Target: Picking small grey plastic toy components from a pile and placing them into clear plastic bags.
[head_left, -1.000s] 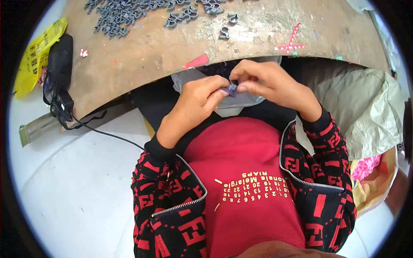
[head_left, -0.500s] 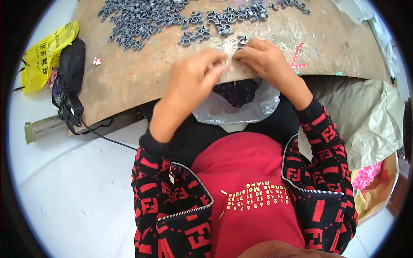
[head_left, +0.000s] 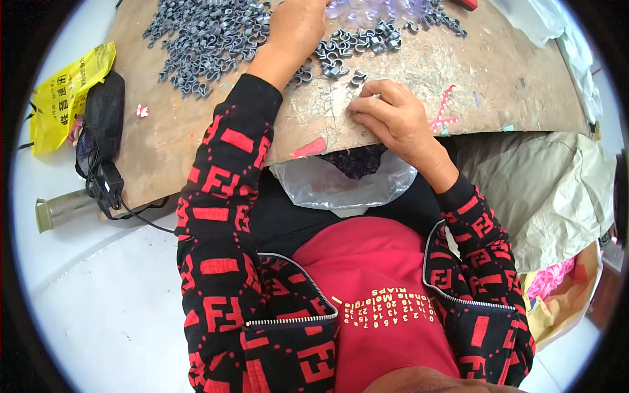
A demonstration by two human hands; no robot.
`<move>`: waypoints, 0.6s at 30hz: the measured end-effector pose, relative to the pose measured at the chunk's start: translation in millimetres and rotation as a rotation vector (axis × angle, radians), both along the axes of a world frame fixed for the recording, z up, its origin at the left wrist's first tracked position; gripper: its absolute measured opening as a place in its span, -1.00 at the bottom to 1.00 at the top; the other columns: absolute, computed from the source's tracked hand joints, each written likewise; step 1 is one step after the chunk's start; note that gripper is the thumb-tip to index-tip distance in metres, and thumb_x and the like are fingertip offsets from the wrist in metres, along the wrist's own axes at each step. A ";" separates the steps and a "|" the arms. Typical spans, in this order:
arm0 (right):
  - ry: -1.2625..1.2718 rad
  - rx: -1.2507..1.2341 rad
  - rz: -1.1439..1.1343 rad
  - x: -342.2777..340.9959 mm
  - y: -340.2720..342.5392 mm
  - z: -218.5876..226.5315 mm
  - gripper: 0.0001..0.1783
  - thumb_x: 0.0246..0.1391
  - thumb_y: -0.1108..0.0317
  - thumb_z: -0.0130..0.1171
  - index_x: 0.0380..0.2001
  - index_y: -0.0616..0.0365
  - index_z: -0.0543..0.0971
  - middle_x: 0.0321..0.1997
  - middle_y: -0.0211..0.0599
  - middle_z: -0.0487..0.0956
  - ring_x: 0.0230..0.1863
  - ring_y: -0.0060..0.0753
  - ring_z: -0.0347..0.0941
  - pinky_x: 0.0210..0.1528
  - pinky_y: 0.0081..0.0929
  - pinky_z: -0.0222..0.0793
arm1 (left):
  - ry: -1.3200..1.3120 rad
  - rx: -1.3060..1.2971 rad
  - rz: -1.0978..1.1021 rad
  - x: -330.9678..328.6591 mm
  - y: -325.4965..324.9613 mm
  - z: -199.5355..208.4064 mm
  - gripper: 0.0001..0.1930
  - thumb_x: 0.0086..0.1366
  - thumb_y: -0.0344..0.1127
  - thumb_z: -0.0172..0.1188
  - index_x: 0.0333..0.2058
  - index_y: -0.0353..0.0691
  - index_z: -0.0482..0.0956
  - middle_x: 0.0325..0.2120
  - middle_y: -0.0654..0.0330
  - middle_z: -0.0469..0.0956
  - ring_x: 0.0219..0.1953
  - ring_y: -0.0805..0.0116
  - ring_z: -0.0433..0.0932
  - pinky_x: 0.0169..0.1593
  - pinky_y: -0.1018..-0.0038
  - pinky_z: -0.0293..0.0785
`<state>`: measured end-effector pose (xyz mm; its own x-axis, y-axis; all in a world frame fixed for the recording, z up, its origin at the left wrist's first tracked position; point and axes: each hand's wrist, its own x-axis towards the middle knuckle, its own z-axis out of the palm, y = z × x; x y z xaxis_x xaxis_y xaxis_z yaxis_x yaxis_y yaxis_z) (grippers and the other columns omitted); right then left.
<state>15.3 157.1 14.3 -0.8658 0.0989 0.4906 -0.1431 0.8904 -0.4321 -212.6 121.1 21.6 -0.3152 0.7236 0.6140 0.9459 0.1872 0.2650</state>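
Note:
My left hand (head_left: 298, 29) reaches over the table to the far side, beside a heap of small clear, purplish pieces (head_left: 367, 12). Its fingers run to the top edge of the picture and are mostly hidden. Near the table's front edge, my right hand (head_left: 396, 114) has thumb and fingers closed together; what they hold, if anything, is too small to make out. A single grey plastic clip (head_left: 358, 78) lies just beyond those fingertips. More grey clips (head_left: 333, 51) are strewn between the hands, and a big pile of grey clips (head_left: 206, 46) spreads left of my left hand.
A clear plastic bag (head_left: 344, 192) with dark pieces hangs open at the table's front edge over my lap. On the left are a yellow bag (head_left: 69, 98) and a black mesh pouch (head_left: 105, 111) with a cord. Beige cloth (head_left: 537, 190) drapes on the right.
My left hand has moved from beside the right hand, forward and away to the far side of the table. My right hand stays near the front edge, fingers still closed.

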 end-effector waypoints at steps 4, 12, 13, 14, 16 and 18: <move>-0.009 -0.023 -0.019 -0.3 -1.4 -1.3 -0.77 -0.21 0.35 0.26 -0.37 0.04 0.56 -0.30 -0.30 0.44 -0.29 -0.23 0.40 -0.24 -0.40 0.30 | 0.015 -0.149 0.087 -0.3 6.1 -2.5 -0.95 -0.01 -0.43 0.08 -0.50 -0.23 0.44 -0.49 -0.01 0.46 -0.37 -0.01 0.47 -0.33 0.17 0.39; 0.031 -0.017 0.006 -1.1 -0.2 0.8 -0.75 -0.22 0.28 0.28 -0.39 0.07 0.54 -0.40 -0.31 0.42 -0.34 -0.22 0.38 -0.28 -0.38 0.28 | -0.038 -0.009 0.007 7.9 4.0 8.9 -0.93 -0.01 -0.38 0.10 -0.56 -0.24 0.44 -0.54 0.00 0.47 -0.44 -0.03 0.47 -0.35 0.19 0.39; 0.041 -0.008 -0.009 -1.4 -1.4 0.1 -0.76 -0.21 0.28 0.28 -0.40 0.07 0.54 -0.43 -0.32 0.42 -0.36 -0.24 0.37 -0.31 -0.39 0.28 | -0.073 -0.001 0.032 8.5 5.0 9.9 -0.91 -0.02 -0.36 0.11 -0.57 -0.24 0.44 -0.55 0.00 0.47 -0.45 -0.03 0.47 -0.35 0.20 0.39; 0.049 -0.001 -0.013 -2.1 -3.2 -0.9 -0.77 -0.20 0.28 0.28 -0.41 0.07 0.54 -0.46 -0.32 0.41 -0.39 -0.25 0.37 -0.33 -0.40 0.28 | -0.071 0.006 0.038 5.1 6.6 4.9 -0.91 -0.02 -0.36 0.11 -0.57 -0.24 0.44 -0.55 0.00 0.47 -0.45 -0.03 0.47 -0.35 0.20 0.39; 0.040 -0.049 -0.043 -4.0 -5.2 -3.4 -0.78 -0.19 0.29 0.28 -0.42 0.08 0.54 -0.48 -0.33 0.41 -0.41 -0.28 0.37 -0.35 -0.43 0.29 | -0.228 0.016 0.190 -6.0 14.3 -10.4 -0.86 -0.02 -0.31 0.13 -0.57 -0.25 0.44 -0.54 -0.01 0.49 -0.44 -0.02 0.48 -0.36 0.20 0.39; 0.031 -0.092 -0.089 -1.8 -5.4 -4.4 -0.80 -0.18 0.30 0.28 -0.42 0.09 0.54 -0.49 -0.34 0.41 -0.43 -0.30 0.37 -0.37 -0.46 0.29 | -0.236 0.021 0.176 -8.2 15.6 -13.3 -0.86 -0.02 -0.31 0.13 -0.55 -0.25 0.43 -0.54 0.00 0.49 -0.44 -0.01 0.48 -0.36 0.20 0.39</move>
